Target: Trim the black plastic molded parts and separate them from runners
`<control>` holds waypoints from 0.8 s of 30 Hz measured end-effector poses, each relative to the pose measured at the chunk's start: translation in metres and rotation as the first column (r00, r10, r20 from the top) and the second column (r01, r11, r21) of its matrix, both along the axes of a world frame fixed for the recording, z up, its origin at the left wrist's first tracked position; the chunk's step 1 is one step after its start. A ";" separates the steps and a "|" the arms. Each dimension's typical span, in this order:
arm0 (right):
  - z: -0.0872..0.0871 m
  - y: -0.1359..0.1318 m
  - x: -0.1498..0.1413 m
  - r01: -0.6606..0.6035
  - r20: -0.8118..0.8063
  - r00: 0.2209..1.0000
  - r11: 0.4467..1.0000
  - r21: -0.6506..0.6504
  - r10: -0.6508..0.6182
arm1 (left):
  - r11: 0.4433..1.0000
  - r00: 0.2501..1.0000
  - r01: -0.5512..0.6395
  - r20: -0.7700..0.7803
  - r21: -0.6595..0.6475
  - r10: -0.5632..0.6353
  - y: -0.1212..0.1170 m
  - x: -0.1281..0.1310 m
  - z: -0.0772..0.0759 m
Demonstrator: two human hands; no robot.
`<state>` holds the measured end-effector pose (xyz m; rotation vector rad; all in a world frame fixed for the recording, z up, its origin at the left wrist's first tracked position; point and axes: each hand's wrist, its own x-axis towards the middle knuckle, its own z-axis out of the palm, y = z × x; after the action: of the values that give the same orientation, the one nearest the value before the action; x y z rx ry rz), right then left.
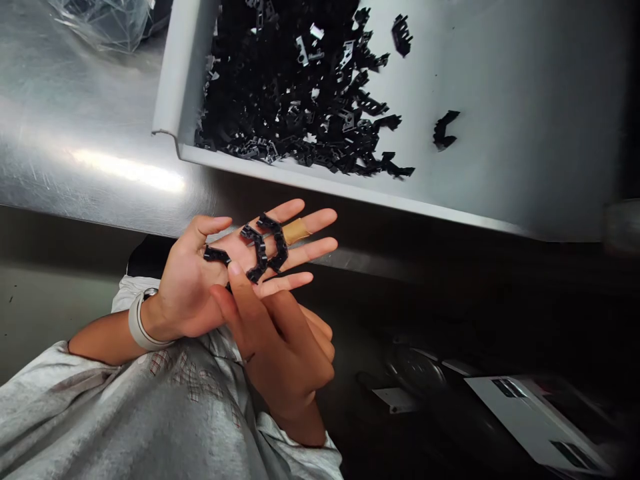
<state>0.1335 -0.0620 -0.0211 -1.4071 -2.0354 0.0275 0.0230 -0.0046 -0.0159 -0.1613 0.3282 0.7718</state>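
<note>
My left hand point(195, 293) lies palm up with its fingers spread; a tan bandage point(296, 231) wraps one finger. Two small black bracket-shaped plastic parts point(258, 255) rest side by side across the fingers. Another black plastic part point(216, 255) lies on the palm near the thumb, its far end hidden behind a fingertip. Over that palm, my right hand point(285, 347) pinches this part between thumb and index finger, the other fingers curled.
Beyond my hands, a white tray point(320, 179) holds a heap of similar black parts point(285, 87), with a few loose ones point(444, 130) to the right. It stands on a metal table point(100, 120). A clear plastic bag point(107, 20) sits at top left. Lower right is dark, with a white panel point(530, 420).
</note>
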 end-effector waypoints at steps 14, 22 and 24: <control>0.004 0.007 0.005 -0.016 0.013 1.000 0.996 -0.086 0.017 | 1.000 0.999 0.008 -0.053 -0.010 -0.008 0.001 0.002 0.000; 0.003 0.001 0.005 0.064 -0.018 0.998 0.997 -0.031 -0.065 | 0.998 0.998 0.000 -0.060 -0.058 -0.003 0.001 0.003 0.005; 0.002 0.002 0.007 0.067 -0.012 0.998 0.998 -0.017 -0.067 | 0.999 0.997 -0.001 -0.073 -0.045 -0.002 0.001 0.003 0.006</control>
<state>0.1402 -0.0604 -0.0196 -1.4814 -1.9808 0.0247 0.0259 -0.0032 -0.0103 -0.1761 0.4148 0.7715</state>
